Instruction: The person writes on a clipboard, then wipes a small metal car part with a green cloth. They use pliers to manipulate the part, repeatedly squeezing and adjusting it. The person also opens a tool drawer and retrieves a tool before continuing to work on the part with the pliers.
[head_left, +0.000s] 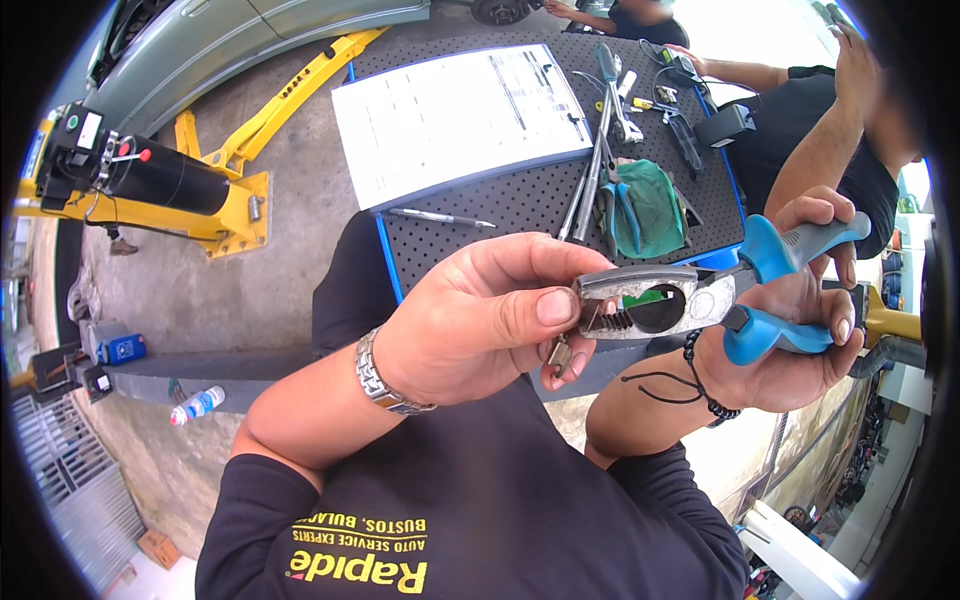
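My right hand (797, 300) is wrapped round the blue-and-grey handles of a pair of combination pliers (708, 303). The handles are spread apart, and the steel head points left toward my other hand. At the jaw tips, the thumb and fingers of my left hand (480, 310) are closed in a pinch. A small brassy metal piece (561, 356) shows below that thumb, between the fingers. Its kind is too small to make out, and the fingers partly hide it. Both hands are raised in front of my chest, over the table's near edge.
On the black perforated table (430, 240) lie printed sheets (450, 120), a pen (440, 217), a green cloth (655, 205), blue-handled pliers (622, 205) and a long-handled ratchet (607, 70). A person (820, 130) stands at the right. A yellow lift (235, 205) and a car (200, 50) are at the left.
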